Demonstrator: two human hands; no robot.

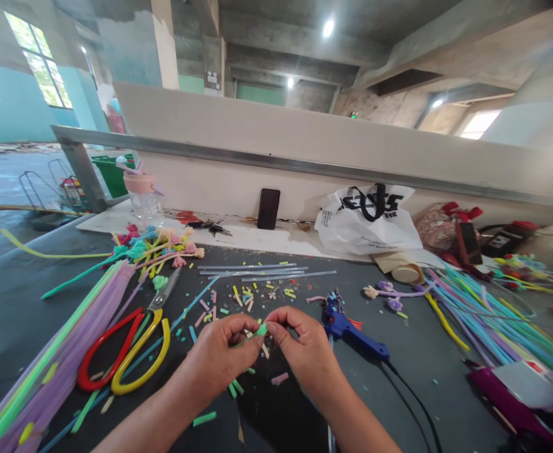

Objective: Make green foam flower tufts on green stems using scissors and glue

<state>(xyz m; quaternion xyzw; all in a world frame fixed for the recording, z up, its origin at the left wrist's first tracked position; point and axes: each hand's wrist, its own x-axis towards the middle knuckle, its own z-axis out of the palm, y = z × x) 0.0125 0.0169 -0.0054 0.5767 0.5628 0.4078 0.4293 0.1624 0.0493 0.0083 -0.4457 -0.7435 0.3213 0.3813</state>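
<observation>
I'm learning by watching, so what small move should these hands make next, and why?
Probably a gentle twist or fold of the small green piece: the fingers of the left hand and right hand meet at it, close together, while the blue glue gun and scissors lie on the table, in neither hand.

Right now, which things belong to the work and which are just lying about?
Probably work:
green piece between left hand and right hand
scissors
glue gun
purple strands

Probably just lying about:
phone
keys
white bag
pink-lidded cup
</observation>
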